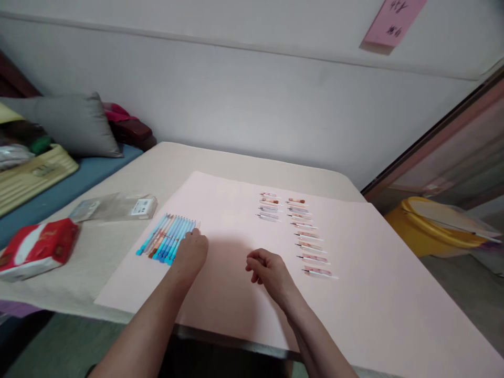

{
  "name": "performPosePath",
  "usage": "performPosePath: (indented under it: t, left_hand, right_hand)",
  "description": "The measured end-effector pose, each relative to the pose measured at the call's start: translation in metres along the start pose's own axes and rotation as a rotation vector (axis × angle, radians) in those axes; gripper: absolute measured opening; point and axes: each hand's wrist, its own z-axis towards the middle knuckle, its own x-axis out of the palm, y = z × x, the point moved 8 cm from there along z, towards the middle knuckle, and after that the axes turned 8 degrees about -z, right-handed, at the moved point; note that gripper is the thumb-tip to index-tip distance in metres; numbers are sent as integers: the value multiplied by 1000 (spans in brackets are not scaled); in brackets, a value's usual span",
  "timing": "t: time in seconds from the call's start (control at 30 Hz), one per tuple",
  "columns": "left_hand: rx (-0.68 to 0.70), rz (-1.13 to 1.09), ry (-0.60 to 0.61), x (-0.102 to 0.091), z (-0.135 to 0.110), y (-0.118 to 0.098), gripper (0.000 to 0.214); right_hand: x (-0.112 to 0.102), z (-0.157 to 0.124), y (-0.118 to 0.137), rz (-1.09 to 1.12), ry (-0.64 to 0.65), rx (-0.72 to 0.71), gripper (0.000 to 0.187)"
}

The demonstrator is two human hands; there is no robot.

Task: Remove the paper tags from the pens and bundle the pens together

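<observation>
On the left of the pink sheet lies a close row of blue and brown pens (163, 239). My left hand (192, 249) is at the right end of this row, its fingers closed around a pale pen (198, 225) whose tip shows beyond the knuckles; the rest of it is hidden. My right hand (268, 268) hovers over the middle of the sheet, fingers curled in with nothing visible in them. To its right, several slim pens with pink, brown and white patterns (310, 235) lie spaced in a column. A shorter column of similar pens (269, 208) lies beside it, farther from me.
The pink sheet (228, 210) covers much of the cloth-topped table (173, 155). Clear packaging (128, 206) and a red tissue pack (43, 244) lie at the left. A yellow bucket (429, 228) stands beyond the right edge, and a wall (252, 105) rises behind.
</observation>
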Motion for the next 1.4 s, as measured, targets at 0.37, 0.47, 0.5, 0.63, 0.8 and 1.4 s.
performPosePath:
  t: [0.37,0.47,0.5,0.63,0.8,1.4]
  left_hand:
    - [-47,-31,-5,-1,2,4,38]
    - [-46,-47,-12,-5,2,2,33]
    - [-37,-56,-21,-7,2,0,31]
    - [17,-136,-36,-14,3,-15,23]
    - [67,-255,23,-20,-1,-48,23]
    - [134,-342,63,-19,-12,-84,29]
  right_hand:
    - [0,1,-3,-18,-7,-16,15]
    - [0,2,-3,-14,-9,-15,14]
    - [0,3,-4,-11,-9,-14,13]
    - [0,6,-6,-14,-24,-24,12]
    - [-11,13,-12,-148,-112,-57,11]
    - [-73,73,-22,-1038,-507,-55,45]
